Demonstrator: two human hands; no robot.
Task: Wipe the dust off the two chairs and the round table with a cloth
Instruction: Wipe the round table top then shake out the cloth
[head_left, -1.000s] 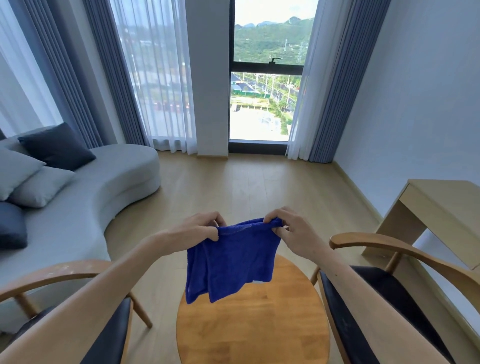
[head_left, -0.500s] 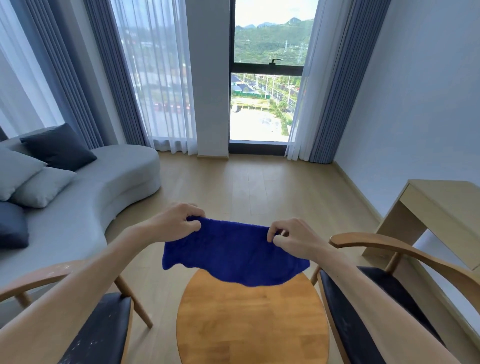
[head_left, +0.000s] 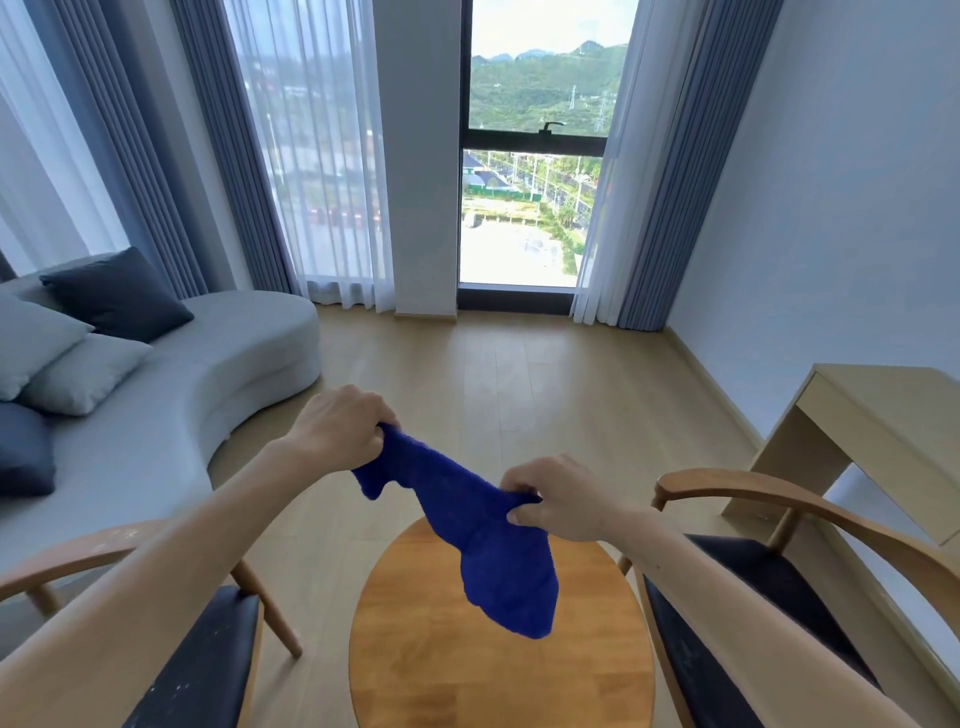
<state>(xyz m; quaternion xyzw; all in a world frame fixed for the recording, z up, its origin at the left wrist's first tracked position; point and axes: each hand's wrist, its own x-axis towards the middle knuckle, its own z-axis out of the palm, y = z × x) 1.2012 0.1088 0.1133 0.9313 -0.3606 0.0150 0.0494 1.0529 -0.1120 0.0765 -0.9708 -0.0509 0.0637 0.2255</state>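
Note:
A blue cloth (head_left: 483, 530) hangs in the air above the round wooden table (head_left: 498, 675). My left hand (head_left: 337, 426) grips its upper left end. My right hand (head_left: 558, 499) pinches it lower and to the right, and the rest of the cloth droops below that hand over the table top. A wooden chair with a dark seat (head_left: 197, 670) stands left of the table, with pale specks on its seat. A second chair of the same kind (head_left: 769, 623) stands on the right.
A grey curved sofa (head_left: 171, 395) with several cushions lies at the left. A light wooden desk (head_left: 878, 431) stands against the right wall. Bare wooden floor (head_left: 519, 374) stretches ahead to the window and curtains.
The cloth was held spread flat between both hands; now it is bunched and slants down to the right. My left hand rose slightly, my right hand dropped.

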